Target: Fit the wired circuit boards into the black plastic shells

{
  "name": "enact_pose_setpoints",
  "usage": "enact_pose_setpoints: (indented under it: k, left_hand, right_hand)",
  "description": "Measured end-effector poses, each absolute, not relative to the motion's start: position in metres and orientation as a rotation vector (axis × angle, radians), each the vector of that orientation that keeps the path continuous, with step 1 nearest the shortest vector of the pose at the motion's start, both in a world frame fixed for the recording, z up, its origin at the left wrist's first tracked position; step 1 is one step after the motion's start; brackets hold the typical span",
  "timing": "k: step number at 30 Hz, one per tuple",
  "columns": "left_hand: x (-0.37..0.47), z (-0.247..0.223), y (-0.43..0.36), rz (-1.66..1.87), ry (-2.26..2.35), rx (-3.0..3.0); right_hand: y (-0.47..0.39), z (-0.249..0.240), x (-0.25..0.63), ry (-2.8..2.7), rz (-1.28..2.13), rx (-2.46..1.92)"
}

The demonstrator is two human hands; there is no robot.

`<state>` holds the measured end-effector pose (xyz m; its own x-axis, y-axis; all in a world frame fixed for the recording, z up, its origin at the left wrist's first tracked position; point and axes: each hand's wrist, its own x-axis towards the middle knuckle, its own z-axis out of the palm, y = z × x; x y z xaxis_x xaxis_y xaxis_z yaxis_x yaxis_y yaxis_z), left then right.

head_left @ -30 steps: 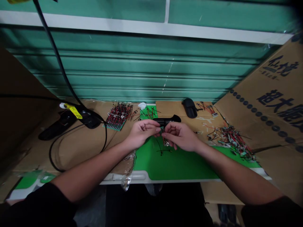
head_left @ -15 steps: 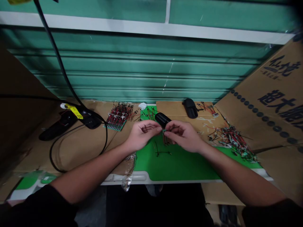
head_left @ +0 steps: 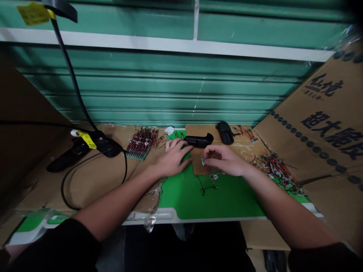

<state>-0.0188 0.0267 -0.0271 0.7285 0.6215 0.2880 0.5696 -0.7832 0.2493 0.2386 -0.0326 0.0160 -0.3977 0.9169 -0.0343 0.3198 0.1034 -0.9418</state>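
Observation:
Between the thumb and fingers of my right hand (head_left: 219, 160) is a small green circuit board (head_left: 203, 161). Thin red and black wires (head_left: 208, 182) trail from it over the green mat. My left hand (head_left: 173, 158) lies palm down with its fingers spread. Its fingertips reach the left end of a black plastic casing (head_left: 200, 141), which lies across the far side of the mat; whether they press on it I cannot tell. A second black casing (head_left: 225, 133) rests beyond my right hand.
To the left, a green board panel (head_left: 138, 151) bears many wires, beside a black tool (head_left: 70, 153) and a looping black cable (head_left: 126, 166). A tangled pile of wired boards (head_left: 279, 172) lies right. Cardboard (head_left: 326, 113) walls the right side; a green shutter (head_left: 127, 87) stands behind.
My hands have parted. The left has come off the small board and spread out beside the black casing, which has turned to lie sideways. The right keeps the board, slightly farther right.

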Motion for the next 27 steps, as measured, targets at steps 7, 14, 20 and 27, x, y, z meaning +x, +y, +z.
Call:
enact_pose_setpoints:
  k: [7, 14, 20, 27]
  left_hand:
    - [-0.014, -0.026, 0.033, 0.556, 1.061, 2.777]
    - [-0.014, -0.022, 0.025, 0.609, 0.859, 2.799]
    - [-0.013, -0.017, 0.014, 0.584, 0.693, 2.766]
    - [-0.020, -0.017, 0.001, 0.718, 0.606, 2.690]
  right_hand:
    - [-0.015, -0.001, 0.248, -1.830, 0.898, -1.188]
    - [-0.015, -0.010, 0.247, -1.942, 0.745, -1.233]
    - [-0.013, -0.007, 0.253, -1.920, 0.881, -1.222]
    - [-0.020, 0.002, 0.247, -1.889, 1.223, -1.102]
